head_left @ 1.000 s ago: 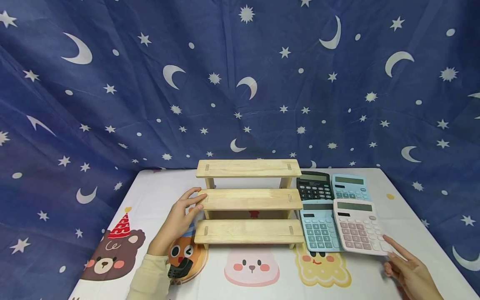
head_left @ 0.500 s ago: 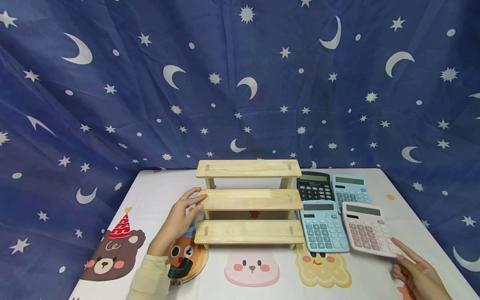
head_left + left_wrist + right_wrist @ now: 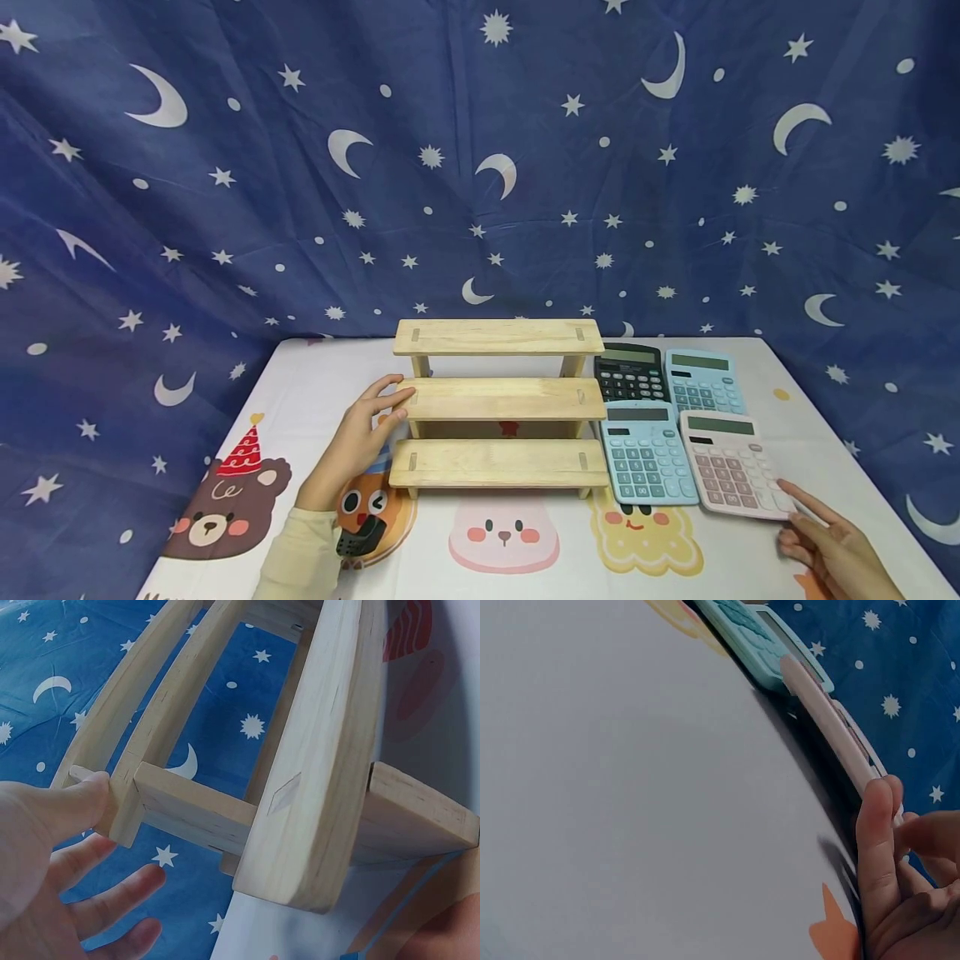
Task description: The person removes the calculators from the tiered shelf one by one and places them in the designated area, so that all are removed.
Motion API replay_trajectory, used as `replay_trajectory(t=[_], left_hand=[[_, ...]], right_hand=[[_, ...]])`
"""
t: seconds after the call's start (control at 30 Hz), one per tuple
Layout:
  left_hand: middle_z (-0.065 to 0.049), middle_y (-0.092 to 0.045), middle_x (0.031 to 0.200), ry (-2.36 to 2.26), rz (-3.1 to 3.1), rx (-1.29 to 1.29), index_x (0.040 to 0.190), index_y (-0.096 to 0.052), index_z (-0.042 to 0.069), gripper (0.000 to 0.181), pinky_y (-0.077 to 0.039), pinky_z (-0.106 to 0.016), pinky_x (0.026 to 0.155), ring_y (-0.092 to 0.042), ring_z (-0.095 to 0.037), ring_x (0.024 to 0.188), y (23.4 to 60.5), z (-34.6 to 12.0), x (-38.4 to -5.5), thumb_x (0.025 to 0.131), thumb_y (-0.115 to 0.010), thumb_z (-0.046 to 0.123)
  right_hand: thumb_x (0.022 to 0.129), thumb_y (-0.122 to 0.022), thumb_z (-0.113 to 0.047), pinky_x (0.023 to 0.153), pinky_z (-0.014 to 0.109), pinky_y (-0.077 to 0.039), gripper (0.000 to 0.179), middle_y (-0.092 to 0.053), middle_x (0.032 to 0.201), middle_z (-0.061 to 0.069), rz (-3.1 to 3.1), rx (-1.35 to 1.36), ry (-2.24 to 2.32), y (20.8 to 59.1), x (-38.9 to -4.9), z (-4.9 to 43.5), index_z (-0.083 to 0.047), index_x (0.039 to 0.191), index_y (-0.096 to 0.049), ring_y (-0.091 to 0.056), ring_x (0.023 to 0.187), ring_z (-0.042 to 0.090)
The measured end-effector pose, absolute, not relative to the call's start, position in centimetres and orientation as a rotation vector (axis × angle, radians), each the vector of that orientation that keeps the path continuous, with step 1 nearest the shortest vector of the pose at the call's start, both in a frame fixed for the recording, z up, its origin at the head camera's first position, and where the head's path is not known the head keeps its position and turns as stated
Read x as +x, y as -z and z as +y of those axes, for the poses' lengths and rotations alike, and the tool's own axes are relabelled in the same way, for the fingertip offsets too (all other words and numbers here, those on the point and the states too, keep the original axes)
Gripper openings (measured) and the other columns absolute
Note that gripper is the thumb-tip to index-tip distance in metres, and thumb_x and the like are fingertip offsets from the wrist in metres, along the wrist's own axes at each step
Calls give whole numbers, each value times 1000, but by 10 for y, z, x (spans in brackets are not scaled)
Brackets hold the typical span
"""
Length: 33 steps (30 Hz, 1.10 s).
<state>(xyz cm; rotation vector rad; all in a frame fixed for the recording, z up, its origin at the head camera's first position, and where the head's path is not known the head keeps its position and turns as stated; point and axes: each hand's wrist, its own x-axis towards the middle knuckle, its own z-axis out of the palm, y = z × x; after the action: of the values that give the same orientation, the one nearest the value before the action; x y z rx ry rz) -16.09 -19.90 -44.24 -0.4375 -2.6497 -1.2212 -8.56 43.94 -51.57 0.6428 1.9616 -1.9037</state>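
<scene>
A three-tier wooden display shelf [image 3: 498, 398] stands at the middle of the table. My left hand [image 3: 352, 446] holds the left end of its middle board; in the left wrist view the thumb presses that board [image 3: 169, 697] and the other fingers spread below. At the right, my right hand [image 3: 836, 537] pinches the lower right corner of a pale pink calculator [image 3: 738, 462]. That calculator's near edge [image 3: 832, 727] is raised off the cloth in the right wrist view. Left of it lies a light blue calculator [image 3: 648, 454], their edges close together.
Behind these two lie a black calculator [image 3: 630, 371], against the shelf's right side, and another light blue calculator [image 3: 703, 379]. The white tablecloth [image 3: 540, 533] has printed cartoon figures. A blue curtain [image 3: 480, 167] with moons and stars hangs behind.
My right hand has drawn the pink calculator rightward and nearer, off the light blue one it overlapped, then slightly back left. The left hand stays on the shelf.
</scene>
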Motion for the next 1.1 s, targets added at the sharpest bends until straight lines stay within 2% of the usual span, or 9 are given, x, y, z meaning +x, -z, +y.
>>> replay_trajectory(t=[0.2, 0.23, 0.3, 0.4, 0.43, 0.5, 0.83, 0.97, 1.1], left_hand=[[-22, -48, 153, 1211, -2644, -440, 135, -64, 2, 37, -46, -61, 105, -46, -47, 140, 442, -199, -160, 99, -64, 11], [-22, -48, 153, 1213, -2643, -441, 135, -64, 1, 37, -46, -61, 104, -46, -48, 140, 442, -199, -160, 99, -64, 11], [-21, -47, 153, 1224, -2644, -440, 135, -64, 2, 37, -47, -62, 103, -46, -48, 140, 442, -199, -160, 99, -63, 11], [-20, -46, 155, 1244, -2647, -431, 136, -63, 2, 38, -47, -64, 101, -44, -48, 141, 443, -199, -161, 100, -63, 12], [-20, -46, 155, 1250, -2648, -428, 136, -63, 2, 38, -47, -65, 101, -44, -48, 141, 444, -199, -161, 100, -62, 12], [-20, -45, 155, 1256, -2648, -420, 136, -63, 2, 38, -47, -66, 100, -43, -48, 142, 444, -199, -161, 100, -62, 13], [-19, -46, 155, 1245, -2647, -420, 136, -63, 3, 38, -47, -64, 102, -44, -47, 142, 444, -200, -162, 100, -62, 14], [-18, -46, 155, 1253, -2653, -420, 136, -63, 3, 38, -48, -64, 101, -44, -47, 142, 444, -199, -162, 100, -62, 14], [-19, -46, 155, 1247, -2651, -421, 136, -63, 3, 37, -48, -63, 101, -44, -47, 142, 444, -200, -162, 100, -62, 13]], right_hand=[[110, -44, -23, 81, 27, -61, 35, -71, 88, 0, 1932, 676, 1934, 516, -85, 438, -57, 111, -49, -75, 81, 13], [109, -46, -26, 81, 28, -61, 37, -72, 87, 0, 1935, 682, 1934, 516, -85, 437, -62, 117, -46, -76, 80, 14], [108, -48, -33, 81, 27, -61, 48, -74, 85, -3, 1944, 684, 1918, 516, -85, 436, -63, 139, -27, -76, 80, 13], [109, -45, -36, 81, 27, -61, 68, -76, 84, -6, 1978, 712, 1862, 515, -87, 435, -35, 162, -3, -77, 81, 11], [109, -43, -37, 82, 26, -61, 72, -77, 84, -8, 1988, 715, 1833, 514, -87, 434, -23, 163, 2, -77, 82, 10], [110, -40, -38, 82, 26, -61, 72, -77, 86, -9, 2018, 718, 1780, 512, -89, 434, -17, 163, 4, -76, 83, 8], [107, -42, -49, 82, 26, -61, 81, -76, 93, -10, 2142, 659, 1555, 500, -89, 431, -10, 162, 3, -77, 87, 9], [105, -40, -57, 79, 27, -61, 89, -75, 97, -8, 2244, 604, 1419, 495, -89, 427, -2, 161, 0, -76, 85, 10], [105, -36, -56, 77, 26, -61, 88, -75, 100, -4, 2314, 559, 1311, 490, -89, 423, 5, 160, -4, -75, 84, 9]])
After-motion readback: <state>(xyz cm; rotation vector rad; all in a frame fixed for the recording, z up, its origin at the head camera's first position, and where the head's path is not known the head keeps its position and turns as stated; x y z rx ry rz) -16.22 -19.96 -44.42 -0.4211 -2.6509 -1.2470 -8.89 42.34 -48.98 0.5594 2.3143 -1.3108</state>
